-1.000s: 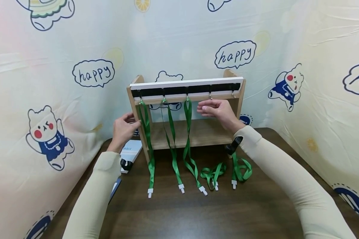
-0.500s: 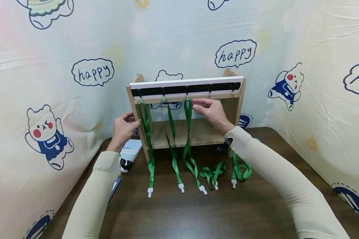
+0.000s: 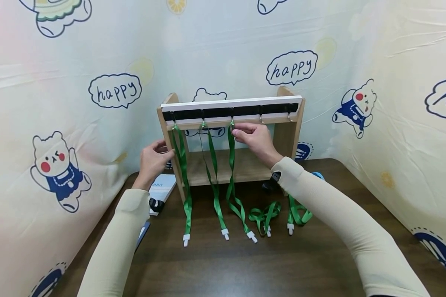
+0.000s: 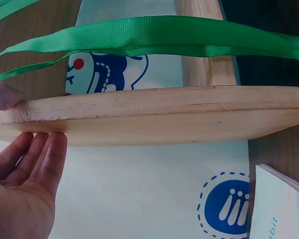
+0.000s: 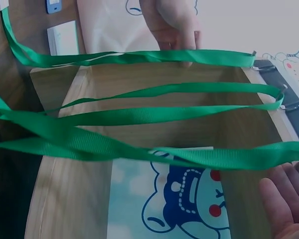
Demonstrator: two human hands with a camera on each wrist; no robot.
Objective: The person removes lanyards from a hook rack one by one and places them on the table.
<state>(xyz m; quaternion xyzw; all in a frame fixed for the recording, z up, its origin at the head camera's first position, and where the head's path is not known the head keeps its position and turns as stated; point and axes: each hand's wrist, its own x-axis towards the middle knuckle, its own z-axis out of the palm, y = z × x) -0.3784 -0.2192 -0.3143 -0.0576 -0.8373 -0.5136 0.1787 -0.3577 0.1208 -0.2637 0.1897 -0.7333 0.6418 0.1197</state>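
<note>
A small wooden shelf [image 3: 230, 163] has a white and black hook strip [image 3: 247, 109] across its top front. From three hooks hang green lanyards with white clips: a left lanyard [image 3: 184, 173], a middle lanyard [image 3: 213, 165] and a third lanyard [image 3: 231, 165]. My left hand [image 3: 152, 160] grips the shelf's left side panel [image 4: 154, 112], thumb on the front edge and fingers against the outer face. My right hand [image 3: 258, 140] touches the third lanyard just below its hook. In the right wrist view its extended fingers [image 5: 289, 186] meet the strap's edge, the thumb a little apart.
Two more green lanyards, one bundled lanyard [image 3: 264, 214] and one looped lanyard [image 3: 296, 211], lie on the dark table [image 3: 223, 268] at the right. The two right hooks [image 3: 276, 117] carry nothing. A white box [image 3: 163, 187] lies left of the shelf, near a blue-edged item [image 3: 143, 234].
My right hand has moved left from beside the fourth hook to the third lanyard, whose upper strap now looks narrower. My left hand stays on the side panel.
</note>
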